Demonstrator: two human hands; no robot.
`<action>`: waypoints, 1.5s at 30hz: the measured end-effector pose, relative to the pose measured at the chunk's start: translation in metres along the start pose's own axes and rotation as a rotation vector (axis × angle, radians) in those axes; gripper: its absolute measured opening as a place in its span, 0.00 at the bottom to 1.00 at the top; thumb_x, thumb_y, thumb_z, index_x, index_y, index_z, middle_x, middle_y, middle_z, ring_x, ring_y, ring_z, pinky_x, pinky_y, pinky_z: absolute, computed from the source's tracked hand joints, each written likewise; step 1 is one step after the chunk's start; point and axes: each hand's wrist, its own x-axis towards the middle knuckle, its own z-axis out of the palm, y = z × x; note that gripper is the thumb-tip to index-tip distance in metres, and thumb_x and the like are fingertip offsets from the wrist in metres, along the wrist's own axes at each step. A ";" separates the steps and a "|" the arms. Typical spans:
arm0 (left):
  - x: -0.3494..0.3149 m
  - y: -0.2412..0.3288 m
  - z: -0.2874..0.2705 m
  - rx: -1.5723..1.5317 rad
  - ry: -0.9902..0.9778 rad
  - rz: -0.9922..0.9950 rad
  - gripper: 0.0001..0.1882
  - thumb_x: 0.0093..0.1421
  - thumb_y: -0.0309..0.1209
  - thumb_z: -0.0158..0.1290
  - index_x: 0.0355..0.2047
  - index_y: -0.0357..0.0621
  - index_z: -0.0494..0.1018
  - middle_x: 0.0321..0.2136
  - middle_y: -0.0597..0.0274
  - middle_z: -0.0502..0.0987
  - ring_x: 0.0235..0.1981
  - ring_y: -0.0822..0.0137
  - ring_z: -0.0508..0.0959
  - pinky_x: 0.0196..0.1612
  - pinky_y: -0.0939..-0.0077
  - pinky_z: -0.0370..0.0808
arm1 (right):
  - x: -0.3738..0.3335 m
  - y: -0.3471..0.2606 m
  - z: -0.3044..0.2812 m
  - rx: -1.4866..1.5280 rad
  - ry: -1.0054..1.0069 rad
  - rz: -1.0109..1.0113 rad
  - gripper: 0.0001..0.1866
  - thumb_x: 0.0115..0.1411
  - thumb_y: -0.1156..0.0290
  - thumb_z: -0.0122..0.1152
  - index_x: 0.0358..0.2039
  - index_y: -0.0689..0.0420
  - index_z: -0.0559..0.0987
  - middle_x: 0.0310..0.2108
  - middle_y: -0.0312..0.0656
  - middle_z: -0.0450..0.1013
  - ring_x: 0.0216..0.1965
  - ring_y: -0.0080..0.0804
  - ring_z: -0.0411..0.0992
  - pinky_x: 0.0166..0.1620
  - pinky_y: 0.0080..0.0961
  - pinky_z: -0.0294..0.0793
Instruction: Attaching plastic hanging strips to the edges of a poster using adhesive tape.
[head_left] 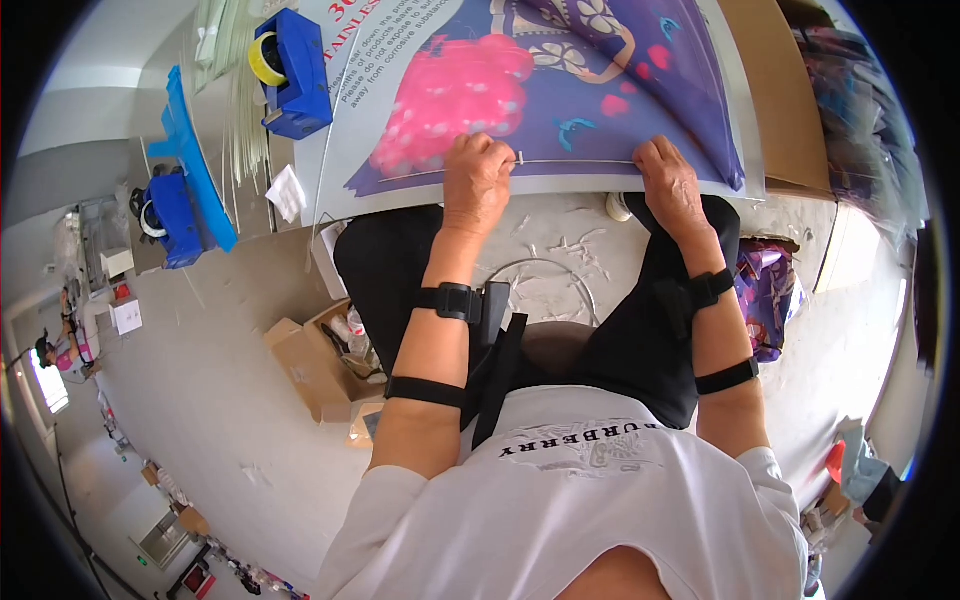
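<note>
A purple printed sheet (590,140) with a pink dotted patch lies on the work table, its right part folded over. Along its near edge runs a thin white rod (580,162) with a small white crosspiece near my left hand. My left hand (478,185) is closed over the rod at the sheet's edge, fingertips hidden beneath the knuckles. Farther right, my right hand (672,188) pinches the rod's right stretch against the sheet, thumb and fingers together. Both hands rest low on the table's near side, a forearm's width or more apart.
A blue tape dispenser (297,75) with yellow tape stands at the table's left, near a bundle of pale thin rods (245,110). Another blue dispenser (170,220) sits farther left. Cardboard boxes (325,365) are by my knees, and plastic-wrapped goods (870,120) at the right.
</note>
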 end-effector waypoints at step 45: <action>0.004 0.003 -0.001 0.017 0.015 -0.008 0.07 0.41 0.20 0.57 0.20 0.45 0.72 0.21 0.63 0.70 0.28 0.57 0.69 0.32 0.64 0.67 | -0.013 -0.094 0.039 0.453 0.112 0.176 0.06 0.47 0.77 0.58 0.26 0.58 0.72 0.26 0.45 0.67 0.30 0.47 0.69 0.32 0.39 0.69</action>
